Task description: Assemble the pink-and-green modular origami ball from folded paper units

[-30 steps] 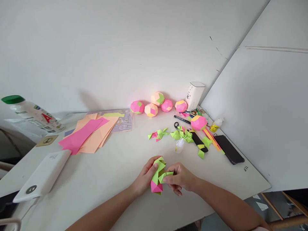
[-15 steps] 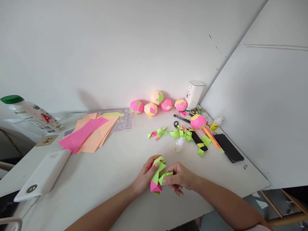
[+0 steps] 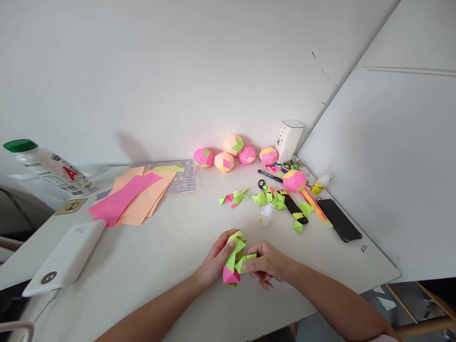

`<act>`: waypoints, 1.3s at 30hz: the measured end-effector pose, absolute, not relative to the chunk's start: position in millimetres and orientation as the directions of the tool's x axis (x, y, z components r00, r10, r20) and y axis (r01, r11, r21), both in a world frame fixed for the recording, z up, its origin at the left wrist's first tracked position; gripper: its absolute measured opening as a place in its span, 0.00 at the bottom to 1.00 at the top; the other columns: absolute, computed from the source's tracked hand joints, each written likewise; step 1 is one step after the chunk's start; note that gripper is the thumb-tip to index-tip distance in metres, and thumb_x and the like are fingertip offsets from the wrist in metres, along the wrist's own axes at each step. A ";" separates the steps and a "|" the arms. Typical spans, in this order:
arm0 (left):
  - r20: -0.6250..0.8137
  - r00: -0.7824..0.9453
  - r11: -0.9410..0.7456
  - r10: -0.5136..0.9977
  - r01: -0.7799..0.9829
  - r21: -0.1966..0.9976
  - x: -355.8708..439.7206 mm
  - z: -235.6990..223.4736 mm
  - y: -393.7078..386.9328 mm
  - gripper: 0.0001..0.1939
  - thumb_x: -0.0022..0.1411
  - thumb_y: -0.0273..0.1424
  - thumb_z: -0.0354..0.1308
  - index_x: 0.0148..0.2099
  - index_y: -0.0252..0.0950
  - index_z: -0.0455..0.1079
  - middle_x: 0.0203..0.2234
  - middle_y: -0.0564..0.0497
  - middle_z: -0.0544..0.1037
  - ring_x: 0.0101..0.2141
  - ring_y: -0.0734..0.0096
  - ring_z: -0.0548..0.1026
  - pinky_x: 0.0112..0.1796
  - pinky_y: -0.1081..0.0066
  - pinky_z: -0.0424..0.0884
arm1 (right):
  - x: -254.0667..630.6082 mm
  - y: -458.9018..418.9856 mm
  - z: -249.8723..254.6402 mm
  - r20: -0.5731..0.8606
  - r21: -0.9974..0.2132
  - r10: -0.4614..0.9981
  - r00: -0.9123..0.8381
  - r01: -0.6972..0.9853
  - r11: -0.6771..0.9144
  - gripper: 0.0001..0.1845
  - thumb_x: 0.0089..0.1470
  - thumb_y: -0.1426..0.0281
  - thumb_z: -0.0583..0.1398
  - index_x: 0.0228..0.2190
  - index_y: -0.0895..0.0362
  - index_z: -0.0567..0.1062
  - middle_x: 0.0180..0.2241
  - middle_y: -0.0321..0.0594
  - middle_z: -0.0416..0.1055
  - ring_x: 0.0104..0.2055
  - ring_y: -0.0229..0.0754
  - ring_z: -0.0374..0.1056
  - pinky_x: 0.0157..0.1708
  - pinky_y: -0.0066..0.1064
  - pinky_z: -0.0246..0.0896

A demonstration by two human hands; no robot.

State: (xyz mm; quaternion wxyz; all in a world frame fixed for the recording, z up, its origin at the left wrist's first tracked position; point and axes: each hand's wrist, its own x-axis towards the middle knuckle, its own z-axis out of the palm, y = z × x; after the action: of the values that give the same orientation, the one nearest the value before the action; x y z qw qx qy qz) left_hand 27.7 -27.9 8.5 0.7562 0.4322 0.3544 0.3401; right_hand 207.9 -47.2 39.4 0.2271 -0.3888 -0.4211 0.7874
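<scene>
- While the left hand (image 3: 215,259) grips a green-and-pink folded paper model (image 3: 232,259) over the near part of the surface (image 3: 171,256), the right hand (image 3: 266,262) pinches a green paper flap (image 3: 245,261) at the model's right side.
- Whether that flap is attached to the model cannot be told.
- Beyond both hands, a small clear bottle (image 3: 265,217) stands on the surface.
- Just behind it lie loose green folded pieces (image 3: 280,203).
- Farthest off, near the wall (image 3: 160,71), five faceted paper balls (image 3: 223,162) sit left of a white container (image 3: 289,141).
</scene>
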 end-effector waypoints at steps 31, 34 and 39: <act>-0.222 0.528 0.379 0.820 -0.209 0.902 27.8 9.1 -28.7 0.26 0.59 0.48 0.53 0.54 0.39 0.59 0.36 0.49 0.72 0.33 0.66 0.71 0.35 0.67 0.67 | 202.3 -51.3 46.7 -0.447 -0.827 0.730 -0.517 -0.072 -0.557 0.14 0.43 0.64 0.67 0.26 0.58 0.68 0.13 0.27 0.67 0.10 0.26 0.50 0.08 0.20 0.54; -0.218 0.523 0.369 0.824 -0.204 0.907 27.8 9.9 -29.3 0.26 0.60 0.49 0.52 0.54 0.39 0.59 0.36 0.49 0.72 0.33 0.67 0.71 0.35 0.67 0.67 | 202.2 -51.3 47.3 -0.458 -0.809 0.721 -0.520 -0.091 -0.581 0.15 0.43 0.63 0.67 0.26 0.58 0.69 0.14 0.27 0.67 0.10 0.26 0.51 0.08 0.19 0.53; -0.215 0.516 0.354 0.829 -0.187 0.916 28.4 11.1 -29.2 0.26 0.59 0.49 0.52 0.54 0.39 0.60 0.35 0.49 0.72 0.32 0.66 0.71 0.34 0.67 0.67 | 200.9 -51.6 40.9 -0.454 -0.837 0.745 -0.489 -0.052 -0.545 0.15 0.42 0.63 0.67 0.26 0.59 0.69 0.13 0.26 0.65 0.10 0.26 0.51 0.08 0.19 0.50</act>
State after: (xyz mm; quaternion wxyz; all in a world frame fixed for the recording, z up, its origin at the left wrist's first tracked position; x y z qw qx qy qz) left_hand 28.4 -29.2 11.1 0.7429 0.4539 0.3538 0.3420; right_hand 200.9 -51.6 40.9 0.2607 -0.4334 -0.3997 0.7645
